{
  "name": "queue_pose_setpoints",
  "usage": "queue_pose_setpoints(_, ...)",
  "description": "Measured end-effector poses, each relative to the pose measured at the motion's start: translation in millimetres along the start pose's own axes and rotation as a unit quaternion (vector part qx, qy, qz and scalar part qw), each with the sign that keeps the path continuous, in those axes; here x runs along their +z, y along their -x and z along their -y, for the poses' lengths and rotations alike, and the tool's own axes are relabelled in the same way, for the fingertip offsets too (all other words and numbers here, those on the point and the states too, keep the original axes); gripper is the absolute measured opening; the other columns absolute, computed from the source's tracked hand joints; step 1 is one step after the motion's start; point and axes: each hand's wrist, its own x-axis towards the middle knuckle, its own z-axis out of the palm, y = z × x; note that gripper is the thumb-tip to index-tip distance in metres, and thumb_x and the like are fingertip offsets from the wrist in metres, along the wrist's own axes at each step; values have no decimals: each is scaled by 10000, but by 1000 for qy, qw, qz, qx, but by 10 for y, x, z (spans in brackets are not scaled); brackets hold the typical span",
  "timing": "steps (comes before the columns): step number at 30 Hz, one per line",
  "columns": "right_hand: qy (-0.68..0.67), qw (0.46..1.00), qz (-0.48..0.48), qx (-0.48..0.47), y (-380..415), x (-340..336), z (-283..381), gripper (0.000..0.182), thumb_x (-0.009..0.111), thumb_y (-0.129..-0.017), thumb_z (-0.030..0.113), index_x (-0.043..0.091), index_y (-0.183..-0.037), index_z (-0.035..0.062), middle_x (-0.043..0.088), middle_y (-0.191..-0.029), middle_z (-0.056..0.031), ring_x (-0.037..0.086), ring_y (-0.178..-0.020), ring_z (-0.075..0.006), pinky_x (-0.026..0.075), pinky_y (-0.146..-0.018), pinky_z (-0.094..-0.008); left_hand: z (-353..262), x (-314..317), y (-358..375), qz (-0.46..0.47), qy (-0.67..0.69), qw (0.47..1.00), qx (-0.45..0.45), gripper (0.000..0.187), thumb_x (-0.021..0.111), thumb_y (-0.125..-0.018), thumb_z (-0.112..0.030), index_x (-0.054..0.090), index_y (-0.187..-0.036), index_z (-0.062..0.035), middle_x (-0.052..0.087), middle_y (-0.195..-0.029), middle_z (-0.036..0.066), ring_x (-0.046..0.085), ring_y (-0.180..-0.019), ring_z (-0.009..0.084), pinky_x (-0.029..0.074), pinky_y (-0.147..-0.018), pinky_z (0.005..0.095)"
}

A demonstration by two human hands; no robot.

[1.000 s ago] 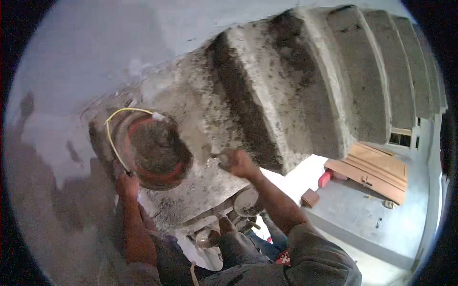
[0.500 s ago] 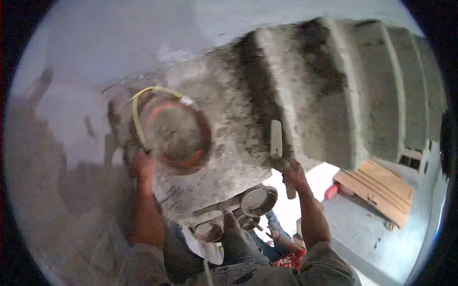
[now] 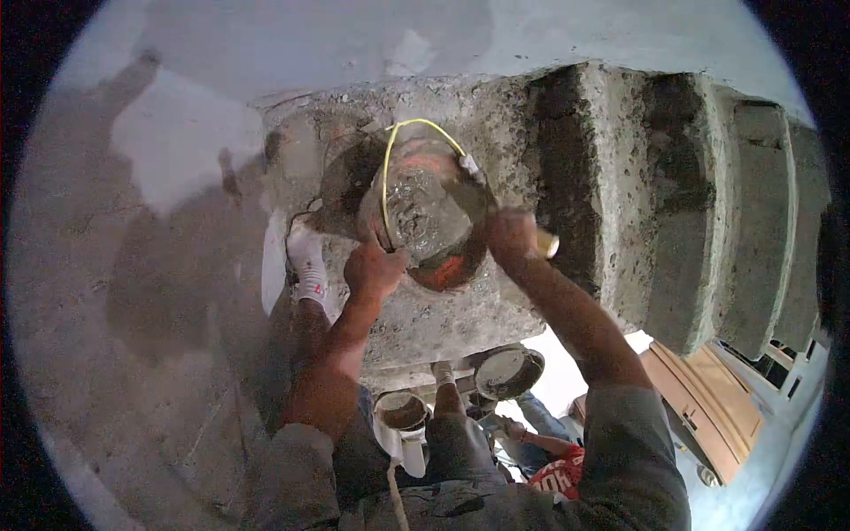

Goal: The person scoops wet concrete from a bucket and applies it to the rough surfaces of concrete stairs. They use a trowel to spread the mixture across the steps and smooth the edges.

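A bucket of wet grey mortar with a yellow handle stands on the rough concrete landing. My left hand is closed on the bucket's near-left rim. At the bucket's right side, my right hand is wrapped round a tool, whose pale handle end sticks out to the right. The tool's front part looks dark and blurred over the mortar, so its shape is unclear.
Concrete steps run to the right. A wall borders the top. My foot in a white sock is left of the bucket. Below the landing are more containers, a person in red and wooden boards.
My right hand has brought the tool from the step edge to the bucket. The view has shifted, so the bucket appears farther right. My left hand stays beside it.
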Motion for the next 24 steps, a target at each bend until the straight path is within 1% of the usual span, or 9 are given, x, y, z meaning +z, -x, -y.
queue_pose_setpoints(3, -56, 986, 147, 51, 301, -180, 148, 280, 531, -803, 227, 600, -1043, 101, 645, -902, -176, 639, -842, -304, 508, -665, -420, -43, -26, 30, -9, -25, 1000, -12, 604, 659, -671, -387, 511, -1120, -12, 624, -978, 237, 608, -924, 377, 473, -814, 434)
queue_pose_setpoints(7, -122, 976, 147, 104, 613, 237, 261, 315, 559, -771, 262, 586, -1054, 128, 654, -886, -149, 639, -851, -324, 514, -710, -427, -22, 45, -4, -13, -4, 1000, 9, 571, 651, -678, -387, 513, -1083, -10, 632, -916, 230, 617, -886, 380, 482, -774, 444)
queue_pose_setpoints(13, -415, 907, -27, 68, 880, 502, 274, 399, 637, -724, 280, 575, -1071, 95, 631, -893, -181, 608, -828, -368, 506, -744, -439, 87, 189, -68, -69, 61, 993, 77, 521, 627, -679, -298, 496, -1104, -27, 631, -820, 226, 620, -752, 403, 482, -713, 484)
queue_pose_setpoints(15, -293, 949, -24, 115, 1014, 288, 214, 376, 643, -741, 299, 597, -1037, 70, 615, -1014, -176, 601, -891, -350, 500, -773, -409, 281, 221, -253, -65, 59, 993, 84, 510, 657, -684, -231, 511, -1140, -56, 626, -935, 197, 611, -844, 364, 471, -758, 449)
queue_pose_setpoints(16, -341, 935, -48, 84, 1113, 327, 64, 399, 635, -758, 308, 595, -1075, 68, 625, -1017, -175, 615, -875, -341, 501, -759, -398, 304, 209, -296, -37, 206, 976, 55, 524, 663, -685, -197, 508, -1166, -58, 615, -967, 206, 604, -895, 357, 465, -781, 444)
queue_pose_setpoints(18, -335, 930, -77, 127, 1356, 50, -250, 416, 664, -742, 287, 598, -1089, 68, 639, -963, -174, 634, -828, -280, 500, -745, -380, 461, 193, -444, -94, 14, 995, 30, 541, 633, -715, -285, 505, -1158, -3, 603, -1035, 225, 582, -977, 380, 453, -822, 436)
queue_pose_setpoints(21, -514, 847, 6, 132, 1548, 13, -987, 373, 701, -711, 186, 594, -1035, 35, 661, -860, -119, 640, -668, -227, 513, -643, -330, 511, 216, -495, -136, 1, 990, 21, 559, 606, -722, -302, 493, -1181, -3, 592, -1061, 242, 576, -977, 401, 447, -826, 452)
queue_pose_setpoints(23, -629, 727, 13, 276, 1712, -122, -1591, 299, 630, -792, 171, 591, -1049, 23, 648, -766, -102, 631, -663, -170, 520, -642, -318, 308, 75, -309, -94, -6, 995, 11, 585, 601, -725, -289, 473, -1209, 14, 571, -1104, 257, 564, -992, 415, 436, -850, 461)
queue_pose_setpoints(24, -672, 692, -66, 257, 1905, 64, -1919, 273, 575, -825, 172, 583, -1056, 27, 617, -750, -88, 604, -627, -172, 512, -593, -317, 587, 250, -505, -93, -9, 996, 11, 585, 601, -725, -289, 473, -1209, 14, 571, -1104, 257, 564, -992, 415, 436, -850, 461)
